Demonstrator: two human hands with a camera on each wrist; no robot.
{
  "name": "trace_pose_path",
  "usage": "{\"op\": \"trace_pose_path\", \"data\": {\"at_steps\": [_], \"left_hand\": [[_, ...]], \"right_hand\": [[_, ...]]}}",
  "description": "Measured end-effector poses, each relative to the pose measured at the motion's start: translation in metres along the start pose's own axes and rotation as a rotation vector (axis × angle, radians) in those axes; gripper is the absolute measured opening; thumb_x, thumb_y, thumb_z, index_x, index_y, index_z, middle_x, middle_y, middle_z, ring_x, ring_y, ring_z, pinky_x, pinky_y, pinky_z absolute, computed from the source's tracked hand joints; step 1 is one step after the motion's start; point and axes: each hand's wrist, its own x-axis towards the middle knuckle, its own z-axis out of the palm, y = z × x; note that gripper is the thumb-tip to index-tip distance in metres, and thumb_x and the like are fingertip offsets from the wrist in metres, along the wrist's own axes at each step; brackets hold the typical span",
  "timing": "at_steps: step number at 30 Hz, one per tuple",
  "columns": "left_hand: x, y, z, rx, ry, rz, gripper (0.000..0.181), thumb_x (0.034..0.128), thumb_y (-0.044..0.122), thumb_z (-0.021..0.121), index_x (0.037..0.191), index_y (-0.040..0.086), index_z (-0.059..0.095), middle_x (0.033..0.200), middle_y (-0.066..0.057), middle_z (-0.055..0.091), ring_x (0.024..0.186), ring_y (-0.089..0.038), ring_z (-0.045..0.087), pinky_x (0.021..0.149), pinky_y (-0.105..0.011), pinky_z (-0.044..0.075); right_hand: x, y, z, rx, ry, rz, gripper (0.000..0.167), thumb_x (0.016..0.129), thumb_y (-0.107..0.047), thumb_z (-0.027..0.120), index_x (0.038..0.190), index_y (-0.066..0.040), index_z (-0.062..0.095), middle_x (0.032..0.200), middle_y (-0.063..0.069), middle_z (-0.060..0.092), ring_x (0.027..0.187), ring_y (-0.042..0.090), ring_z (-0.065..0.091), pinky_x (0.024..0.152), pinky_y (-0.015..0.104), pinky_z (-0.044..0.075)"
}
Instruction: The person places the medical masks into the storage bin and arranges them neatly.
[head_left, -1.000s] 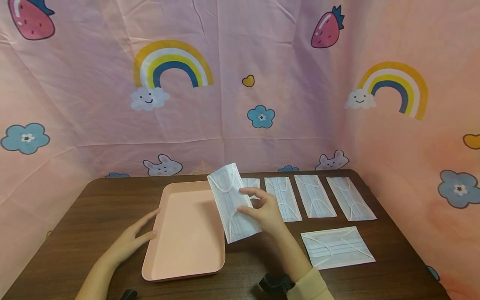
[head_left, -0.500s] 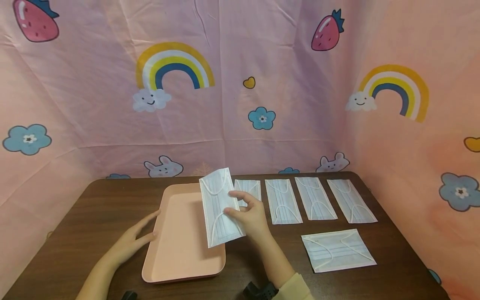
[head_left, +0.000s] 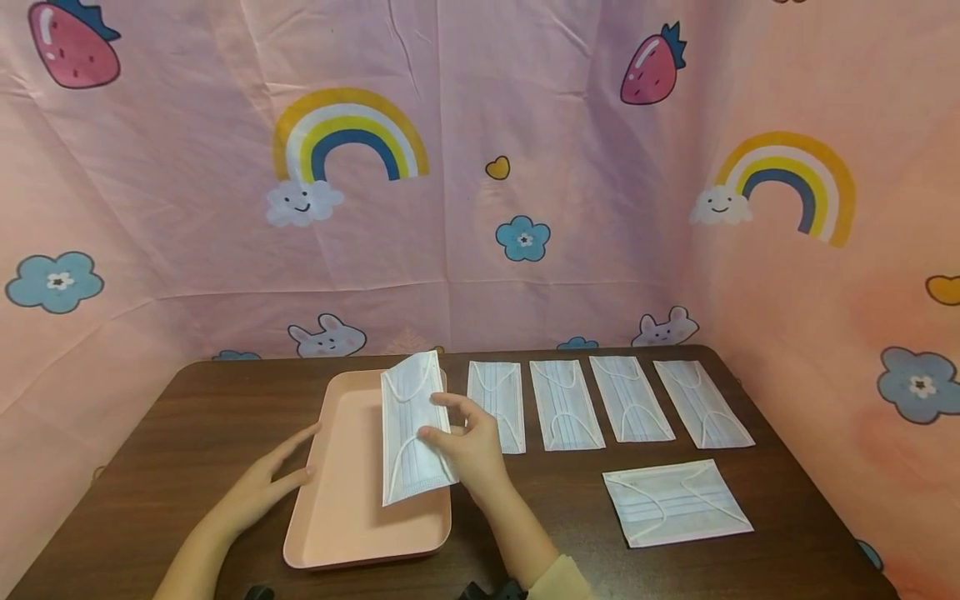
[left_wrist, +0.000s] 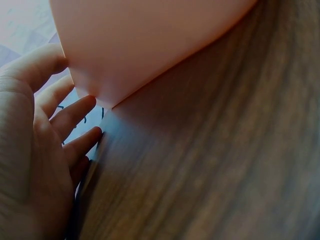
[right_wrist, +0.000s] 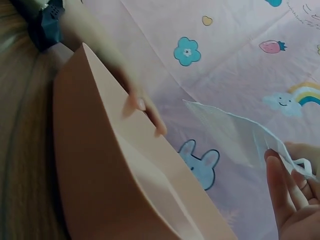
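A pale blue face mask (head_left: pixel 411 417) with white ear loops is pinched at its right edge by my right hand (head_left: pixel 472 442). It hangs tilted above the pink tray (head_left: pixel 337 533), over the tray's right half. The right wrist view shows the thumb and fingers gripping the mask (right_wrist: pixel 230 132) clear of the tray's rim. My left hand (head_left: pixel 258 483) touches the tray's left side with straight, spread fingertips. In the left wrist view, those fingers (left_wrist: pixel 75 115) lie against the tray's wall (left_wrist: pixel 140 45).
Several more masks lie flat on the brown table (head_left: pixel 210 417): a row at the back right, including one mask (head_left: pixel 566 404), and a sideways mask (head_left: pixel 678 504) nearer the front. A patterned pink cloth (head_left: pixel 465 275) stands behind the table and along its sides.
My right hand has carried the mask left, from the tray's right edge to over the tray. The back-row mask behind it is now more exposed. My left hand stays at the tray's side.
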Motion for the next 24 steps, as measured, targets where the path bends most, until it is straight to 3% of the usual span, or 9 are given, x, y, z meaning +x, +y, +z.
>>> {"op": "trace_pose_path", "data": {"at_steps": [2,5,7,9,12,17,20,24], "left_hand": [[0.0,0.0,0.001,-0.001,0.003,0.004,0.061,0.0936,0.021,0.062,0.149,0.021,0.036,0.149,-0.018,0.034,0.132,-0.046,0.026,0.096,-0.069,0.024],[0.0,0.0,0.001,-0.001,0.005,0.01,0.06,0.0937,0.021,0.062,0.149,0.022,0.036,0.149,-0.017,0.034,0.131,-0.046,0.026,0.096,-0.069,0.024],[-0.001,-0.001,0.001,0.0,0.005,0.018,0.06,0.0938,0.021,0.062,0.148,0.022,0.036,0.149,-0.017,0.034,0.131,-0.046,0.026,0.096,-0.069,0.024],[-0.001,-0.001,0.002,0.0,0.004,0.021,0.06,0.0939,0.02,0.061,0.149,0.022,0.036,0.149,-0.017,0.034,0.132,-0.044,0.026,0.096,-0.07,0.024],[-0.002,-0.002,0.001,0.005,0.011,0.023,0.06,0.0938,0.02,0.062,0.149,0.021,0.037,0.149,-0.017,0.034,0.134,-0.033,0.026,0.096,-0.069,0.024],[-0.002,-0.002,0.002,0.002,0.017,0.021,0.06,0.0936,0.021,0.062,0.149,0.022,0.037,0.149,-0.017,0.034,0.133,-0.009,0.024,0.097,-0.068,0.023],[-0.001,-0.001,0.001,-0.002,0.016,0.019,0.061,0.0935,0.021,0.062,0.149,0.022,0.037,0.15,-0.018,0.034,0.134,-0.015,0.025,0.097,-0.068,0.023],[0.0,-0.001,0.001,-0.014,0.004,0.014,0.061,0.0933,0.02,0.062,0.149,0.021,0.036,0.15,-0.019,0.032,0.133,-0.04,0.024,0.096,-0.07,0.022]], "right_hand": [[-0.001,0.002,0.005,-0.027,0.001,-0.014,0.042,0.076,-0.002,0.079,0.116,-0.008,0.066,0.104,0.011,0.066,0.062,0.015,0.065,0.059,0.03,0.056],[-0.003,0.004,0.013,-0.093,0.01,-0.047,0.042,0.074,-0.004,0.081,0.113,-0.008,0.067,0.119,0.009,0.062,0.079,0.013,0.062,0.065,0.025,0.055],[-0.003,0.004,0.019,-0.102,0.012,-0.052,0.042,0.073,-0.003,0.081,0.112,-0.008,0.068,0.122,0.007,0.06,0.087,0.017,0.064,0.068,0.026,0.055],[-0.004,0.003,0.023,-0.109,0.009,-0.049,0.042,0.073,-0.003,0.081,0.113,-0.008,0.068,0.115,0.008,0.06,0.088,0.018,0.065,0.068,0.027,0.055],[-0.003,0.004,0.029,-0.098,0.003,-0.025,0.043,0.073,-0.001,0.081,0.113,-0.008,0.067,0.105,0.006,0.056,0.068,0.017,0.067,0.063,0.028,0.056],[-0.001,0.009,0.037,-0.13,0.014,-0.023,0.041,0.074,-0.001,0.08,0.112,-0.008,0.067,0.104,0.004,0.053,0.055,0.009,0.06,0.058,0.024,0.054],[0.001,0.013,0.04,-0.16,0.017,-0.029,0.04,0.074,-0.001,0.08,0.111,-0.008,0.067,0.102,0.002,0.053,0.054,0.007,0.058,0.055,0.022,0.052],[0.003,0.02,0.043,-0.214,0.041,-0.043,0.04,0.072,0.0,0.081,0.108,-0.007,0.067,0.098,0.001,0.053,0.054,0.005,0.056,0.054,0.02,0.05]]}}
